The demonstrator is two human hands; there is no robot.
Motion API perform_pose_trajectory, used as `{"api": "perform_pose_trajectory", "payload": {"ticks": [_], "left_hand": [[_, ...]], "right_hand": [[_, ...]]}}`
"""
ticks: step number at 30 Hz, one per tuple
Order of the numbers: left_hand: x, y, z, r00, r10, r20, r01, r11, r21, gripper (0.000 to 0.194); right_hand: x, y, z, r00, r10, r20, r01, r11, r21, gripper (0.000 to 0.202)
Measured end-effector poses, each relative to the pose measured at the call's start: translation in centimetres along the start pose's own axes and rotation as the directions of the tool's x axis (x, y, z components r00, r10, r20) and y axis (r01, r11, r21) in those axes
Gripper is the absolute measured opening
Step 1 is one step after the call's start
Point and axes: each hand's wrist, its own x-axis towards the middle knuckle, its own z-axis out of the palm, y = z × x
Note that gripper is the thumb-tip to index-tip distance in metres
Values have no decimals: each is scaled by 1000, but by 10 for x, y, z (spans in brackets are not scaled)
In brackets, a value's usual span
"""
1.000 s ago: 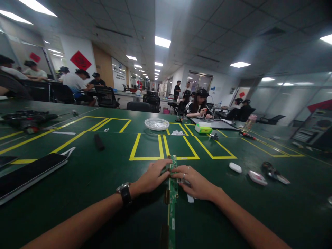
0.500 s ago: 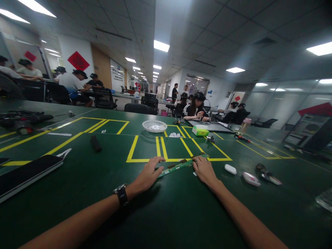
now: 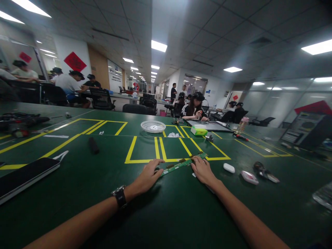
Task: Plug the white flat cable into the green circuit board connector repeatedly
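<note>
A long, narrow green circuit board (image 3: 177, 167) lies at a slant between my hands, its right end farther from me. My left hand (image 3: 149, 175) has its thumb and fingers closed round the board's left end. Near the right end, my right hand (image 3: 203, 169) grips the board, fingers bent over it. Dark pieces show along the board's upper edge. Yellow tape (image 3: 145, 161) runs on the green table just beyond the board. A small white piece (image 3: 194, 175) lies beside my right hand, partly covered.
Beyond are a white basket (image 3: 153, 127) and a green box (image 3: 199, 130). A white case (image 3: 229, 168) and a pink-white item (image 3: 249, 177) lie right. A dark-topped device (image 3: 28, 178) sits left, near a black block (image 3: 93, 145). A person (image 3: 195, 108) sits across the table.
The whole view has shifted slightly, so most things sit a little farther left. Both hands keep their hold on the board, which has barely moved.
</note>
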Motion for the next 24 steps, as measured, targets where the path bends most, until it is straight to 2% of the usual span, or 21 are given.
{"api": "perform_pose_trajectory", "payload": {"ticks": [6,8,12,14,16,19,21,22,23,24], "left_hand": [[0,-2,0,1000,26,-16,-26,1000,-4,37],[0,-4,0,999,35,-19,-35,999,-1,36],[1,-5,1,999,48,-23,-48,999,13,36],[1,-5,2,997,68,-24,-67,997,32,36],[0,-4,1,992,122,13,-123,990,64,38],[-2,1,-1,966,210,147,-230,965,130,48],[-4,6,-2,947,231,224,-272,946,173,52],[-6,8,-2,940,234,248,-284,939,193,54],[-6,10,-3,936,234,263,-293,932,212,57],[-7,10,-3,934,235,269,-299,927,228,59]], "right_hand": [[-1,-5,-14,998,-17,-65,20,999,44,39],[-2,-10,-20,998,-33,-53,37,997,66,39],[-6,-30,-30,981,-192,28,185,970,155,33],[-12,-44,-37,942,-333,46,315,922,227,32],[-21,-61,-45,871,-489,48,452,836,311,35],[-34,-86,-55,738,-675,27,604,678,419,37],[-38,-96,-59,678,-735,4,657,607,447,35],[-38,-96,-60,683,-731,-11,660,610,439,32],[-35,-93,-61,721,-692,-26,639,650,411,30],[-32,-86,-60,789,-613,-40,583,726,364,29]]}}
